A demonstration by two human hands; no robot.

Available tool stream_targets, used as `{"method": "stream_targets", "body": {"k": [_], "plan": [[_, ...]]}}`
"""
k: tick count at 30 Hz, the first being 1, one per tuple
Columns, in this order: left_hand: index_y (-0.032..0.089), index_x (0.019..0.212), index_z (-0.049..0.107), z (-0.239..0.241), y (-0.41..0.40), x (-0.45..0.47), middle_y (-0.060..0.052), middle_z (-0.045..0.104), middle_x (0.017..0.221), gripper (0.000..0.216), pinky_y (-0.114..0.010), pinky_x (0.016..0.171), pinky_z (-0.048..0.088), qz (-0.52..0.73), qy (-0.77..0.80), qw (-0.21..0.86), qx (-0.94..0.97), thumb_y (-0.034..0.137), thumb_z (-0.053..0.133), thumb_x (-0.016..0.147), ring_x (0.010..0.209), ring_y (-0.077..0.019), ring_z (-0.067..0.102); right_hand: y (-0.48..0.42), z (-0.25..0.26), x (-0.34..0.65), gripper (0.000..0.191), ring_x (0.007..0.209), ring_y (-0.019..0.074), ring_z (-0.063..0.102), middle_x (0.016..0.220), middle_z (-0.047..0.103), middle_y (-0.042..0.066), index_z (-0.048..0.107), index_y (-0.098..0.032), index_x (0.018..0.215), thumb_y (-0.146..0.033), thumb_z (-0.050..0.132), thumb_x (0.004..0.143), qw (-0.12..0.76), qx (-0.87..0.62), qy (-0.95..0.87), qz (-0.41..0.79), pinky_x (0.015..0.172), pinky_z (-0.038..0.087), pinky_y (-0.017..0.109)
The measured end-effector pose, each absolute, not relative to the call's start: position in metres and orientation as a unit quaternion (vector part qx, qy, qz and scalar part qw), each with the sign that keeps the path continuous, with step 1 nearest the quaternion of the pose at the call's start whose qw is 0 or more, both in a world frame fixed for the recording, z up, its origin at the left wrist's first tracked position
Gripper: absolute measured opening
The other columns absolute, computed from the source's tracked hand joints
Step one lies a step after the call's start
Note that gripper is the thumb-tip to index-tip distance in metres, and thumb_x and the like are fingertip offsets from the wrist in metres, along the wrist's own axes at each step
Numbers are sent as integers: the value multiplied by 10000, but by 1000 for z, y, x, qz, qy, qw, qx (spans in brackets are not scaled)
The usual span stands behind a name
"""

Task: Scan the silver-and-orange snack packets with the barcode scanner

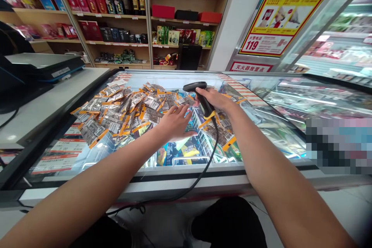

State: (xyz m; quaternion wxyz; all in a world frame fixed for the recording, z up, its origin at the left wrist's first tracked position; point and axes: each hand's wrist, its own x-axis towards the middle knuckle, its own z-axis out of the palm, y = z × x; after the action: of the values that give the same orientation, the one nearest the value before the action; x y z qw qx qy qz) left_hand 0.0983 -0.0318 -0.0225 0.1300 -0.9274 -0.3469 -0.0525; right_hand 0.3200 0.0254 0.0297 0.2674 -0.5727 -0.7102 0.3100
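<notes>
Visibly, the freezer (157, 186) holds colourful bags (189, 150) beneath the silvery packets (114, 105).

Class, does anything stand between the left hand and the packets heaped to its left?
Nothing visible does. The left hand is at the edge of the packets; the scanner, in the right hand, is off to the right.

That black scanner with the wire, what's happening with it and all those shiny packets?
A person is holding the black scanner in their right hand, above a glass-topped chest. Its cable hangs down over the front edge. The left hand is open and empty beside the big pile of packets; I can't tell if it touches any. A smaller bunch lies on the scanner's other side.
</notes>
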Motion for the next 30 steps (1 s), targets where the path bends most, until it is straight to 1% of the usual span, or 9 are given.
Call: {"method": "stream_targets", "body": {"k": [4, 9, 14, 17, 20, 23, 25, 27, 30], "plan": [[94, 1561, 415, -22, -31, 99, -256, 416, 1619, 908, -505, 1195, 270, -45, -355, 109, -927, 774, 285, 973, 1499, -372, 402, 22, 29, 316, 626, 746, 241, 690, 840, 770, 106, 718, -198, 778, -706, 421, 992, 242, -585, -708, 314, 742, 547, 338], [164, 1575, 391, -16, -35, 101, -194, 446, 1615, 839, -526, 1211, 241, -50, -304, 57, -950, 753, 250, 995, 1474, -350, 431, 20, 28, 305, 577, 845, 256, 712, 1005, 780, 119, 706, -196, 904, -717, 468, 974, 295, -617, -651, 328, 791, 549, 348], [143, 1535, 438, -15, -38, 103, -178, 387, 1653, 748, -490, 1217, 259, -53, -260, 50, -963, 678, 312, 1027, 1468, -323, 441, 10, 30, 294, 643, 853, 260, 712, 992, 779, 108, 715, -199, 973, -799, 492, 919, 260, -625, -661, 322, 835, 542, 366], [110, 1513, 463, -16, -36, 100, -193, 432, 1620, 704, -512, 1213, 261, -81, -292, 76, -950, 619, 316, 1049, 1476, -334, 424, 7, 34, 292, 580, 857, 249, 714, 994, 782, 111, 712, -196, 937, -741, 514, 948, 278, -618, -657, 329, 821, 549, 342], [82, 1532, 444, -17, -33, 98, -220, 445, 1609, 791, -534, 1205, 269, -80, -336, 81, -935, 671, 272, 1034, 1482, -358, 413, 6, 40, 296, 502, 721, 235, 708, 858, 773, 104, 669, -202, 883, -668, 509, 983, 309, -610, -624, 378, 708, 572, 335], [70, 1572, 395, -18, -34, 97, -233, 351, 1666, 930, -561, 1219, 248, -52, -349, 61, -934, 768, 201, 988, 1529, -388, 344, 1, 48, 301, 471, 543, 215, 641, 638, 696, 73, 631, -211, 858, -628, 473, 1008, 317, -615, -570, 443, 541, 544, 322], [75, 1585, 378, -18, -35, 97, -229, 308, 1687, 965, -568, 1232, 223, -42, -351, 57, -934, 795, 190, 969, 1557, -393, 291, -5, 54, 302, 463, 478, 197, 591, 563, 647, 60, 629, -209, 848, -597, 452, 1026, 304, -614, -551, 476, 473, 505, 303], [85, 1586, 381, -18, -37, 98, -225, 294, 1693, 964, -571, 1237, 216, -37, -353, 58, -933, 798, 194, 966, 1568, -391, 270, -11, 59, 302, 468, 450, 184, 561, 544, 634, 59, 635, -203, 841, -583, 444, 1035, 285, -606, -553, 496, 455, 491, 296], [85, 1574, 402, -18, -38, 99, -231, 280, 1697, 956, -573, 1229, 234, -37, -352, 63, -933, 797, 213, 964, 1560, -398, 283, -16, 62, 301, 484, 446, 184, 558, 541, 633, 65, 646, -194, 833, -585, 446, 1037, 264, -602, -564, 500, 483, 514, 313]]}}
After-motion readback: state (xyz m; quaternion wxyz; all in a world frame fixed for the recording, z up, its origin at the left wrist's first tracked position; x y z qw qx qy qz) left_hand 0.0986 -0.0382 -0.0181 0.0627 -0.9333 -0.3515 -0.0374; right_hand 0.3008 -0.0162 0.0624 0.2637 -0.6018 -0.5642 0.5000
